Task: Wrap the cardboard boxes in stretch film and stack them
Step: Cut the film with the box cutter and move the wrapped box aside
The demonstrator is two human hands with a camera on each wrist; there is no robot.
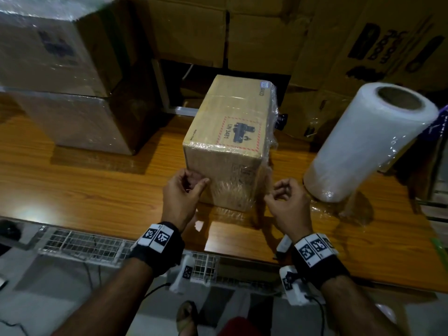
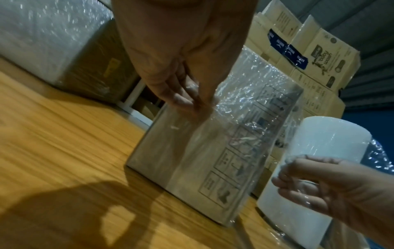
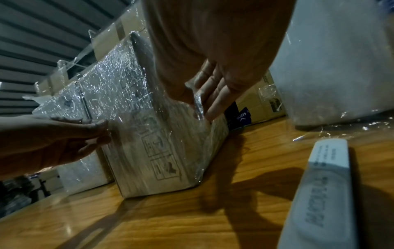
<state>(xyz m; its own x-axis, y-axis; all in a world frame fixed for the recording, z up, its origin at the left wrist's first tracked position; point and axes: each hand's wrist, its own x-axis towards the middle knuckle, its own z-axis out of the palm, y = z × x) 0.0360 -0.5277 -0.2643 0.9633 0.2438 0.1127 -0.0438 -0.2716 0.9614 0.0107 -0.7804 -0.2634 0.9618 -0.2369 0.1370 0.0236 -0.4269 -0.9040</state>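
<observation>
Your left hand [image 1: 182,190] is touching the near face of the small cardboard box [image 1: 230,132] at its left edge; the fingers [image 2: 181,99] are lying fairly straight on the stretch film [image 2: 245,107] that is covering this face, and they are not closing around anything. Your right hand [image 1: 288,200] is staying just beside the near right corner of the box, with the fingers curled, and the thumb and fingers [image 3: 215,101] are pinching a twisted strip of the film there.

This box is standing on the wooden table [image 1: 97,185], in the middle, and the film is already clinging around its near face and its right side, with wrinkles. To the right of your right hand, the film roll [image 1: 368,141] is standing on the table, leaning a little, and some loose film is lying around its base. On the far left, two bigger wrapped boxes [image 1: 60,88] are sitting one on the other. Behind everything, plain cartons [image 1: 242,37] are piling up at the far side.
</observation>
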